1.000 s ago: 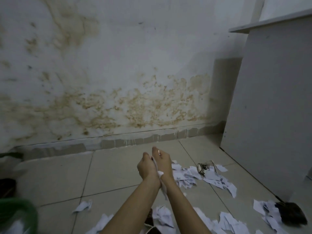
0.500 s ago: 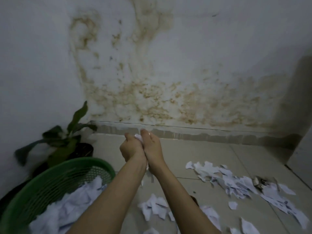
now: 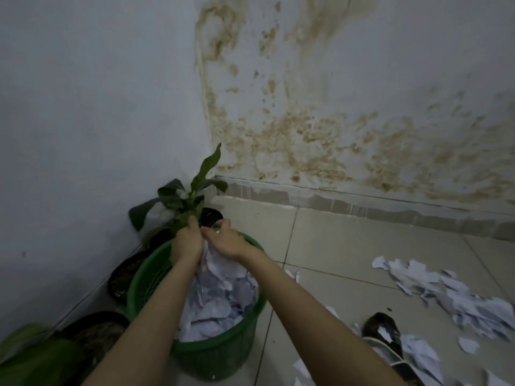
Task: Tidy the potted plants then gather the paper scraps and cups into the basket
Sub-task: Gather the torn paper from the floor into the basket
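A green plastic basket (image 3: 217, 355) stands on the floor by the corner, heaped with white paper scraps (image 3: 220, 299). My left hand (image 3: 186, 240) and my right hand (image 3: 226, 240) are together over the basket's far rim, with a wad of white paper (image 3: 207, 250) between them. My left hand's fingers curl around the paper; my right hand's fingers lie spread over it. Behind the hands stands a potted plant (image 3: 192, 190) with dark green leaves in the corner. More paper scraps (image 3: 446, 291) lie scattered on the tiles to the right.
Black pots (image 3: 122, 277) line the left wall, with another leafy plant (image 3: 36, 355) at the bottom left. A dark object (image 3: 381, 330) lies among scraps at the lower right. The stained wall meets the tiled floor (image 3: 334, 240) just beyond.
The view swung left to the corner. Both hands carried the wad of paper from above the floor to over the basket, and my right hand has loosened and spread over the paper.
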A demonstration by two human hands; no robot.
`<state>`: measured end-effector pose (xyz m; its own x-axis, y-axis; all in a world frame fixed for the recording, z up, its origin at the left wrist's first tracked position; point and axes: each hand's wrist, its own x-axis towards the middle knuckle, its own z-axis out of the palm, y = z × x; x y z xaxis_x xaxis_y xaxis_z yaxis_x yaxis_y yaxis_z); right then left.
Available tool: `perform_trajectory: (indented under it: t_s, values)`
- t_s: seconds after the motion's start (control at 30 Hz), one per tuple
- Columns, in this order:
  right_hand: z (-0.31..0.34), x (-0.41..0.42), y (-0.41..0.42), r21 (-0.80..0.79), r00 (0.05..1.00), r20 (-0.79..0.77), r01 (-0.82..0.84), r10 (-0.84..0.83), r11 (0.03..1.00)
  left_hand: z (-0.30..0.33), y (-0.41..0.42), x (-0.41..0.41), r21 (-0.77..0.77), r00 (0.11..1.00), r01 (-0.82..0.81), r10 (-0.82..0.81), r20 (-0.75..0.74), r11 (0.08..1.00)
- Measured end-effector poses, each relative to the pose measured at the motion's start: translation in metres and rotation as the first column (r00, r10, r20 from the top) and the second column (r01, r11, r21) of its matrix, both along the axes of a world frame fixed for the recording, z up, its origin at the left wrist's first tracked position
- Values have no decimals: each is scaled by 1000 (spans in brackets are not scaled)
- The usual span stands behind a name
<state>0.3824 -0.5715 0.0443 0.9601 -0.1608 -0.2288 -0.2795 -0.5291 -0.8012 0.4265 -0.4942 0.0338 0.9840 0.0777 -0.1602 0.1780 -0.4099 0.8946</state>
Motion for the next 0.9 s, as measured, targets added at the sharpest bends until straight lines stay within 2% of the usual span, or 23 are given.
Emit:
perform_trajectory:
  t_s: [0.03,0.07,0.13,0.2,0.27,0.33,0.4,0.43,0.5,0.57,0.67,0.73,0.83,0.87,0.9]
  values:
    - [0,1,-2,-88,999,-41,-26,22,996,-4,8,5,160,995,97,-96,-16,982]
    - [3,1,-3,-110,998,-52,-44,39,993,-9,15,13,293,983,186,-180,-46,938]
    - [11,-3,-6,-65,997,4,-83,83,994,-13,25,25,465,937,344,-332,-111,816]
    - [15,-6,-7,-116,983,10,-181,183,977,-10,28,27,563,823,542,-531,-203,624]
    - [9,-11,-3,-243,936,-137,-350,325,905,-10,25,21,586,646,717,-676,-355,378]
    - [-11,-18,4,-349,855,-354,-497,379,794,-16,21,10,606,552,776,-651,-521,174]
    - [-32,-28,9,-408,764,-558,-593,325,694,-32,19,1,604,497,796,-601,-626,29]
    - [-41,-30,10,-427,733,-603,-629,314,649,-41,18,-5,594,470,804,-581,-665,-31]
    - [-48,-36,9,-515,736,-609,-650,295,559,-56,19,-15,579,437,806,-534,-724,-125]
    - [-38,-40,9,-565,758,-561,-644,332,516,-55,20,-20,536,426,835,-471,-773,-124]
    - [-14,-35,10,-462,749,-524,-650,406,603,-32,19,-6,478,433,878,-417,-799,-3]
    - [0,-28,11,-472,788,-484,-601,381,644,-7,18,1,485,458,874,-384,-802,29]
    - [2,-28,16,-469,813,-478,-556,332,686,3,16,-1,492,448,870,-352,-822,-43]
    - [-1,-32,18,-450,798,-497,-573,341,685,-2,17,-7,479,433,876,-333,-838,-64]
    - [-5,-39,20,-439,756,-539,-628,371,642,-10,18,-13,446,408,893,-311,-858,-58]
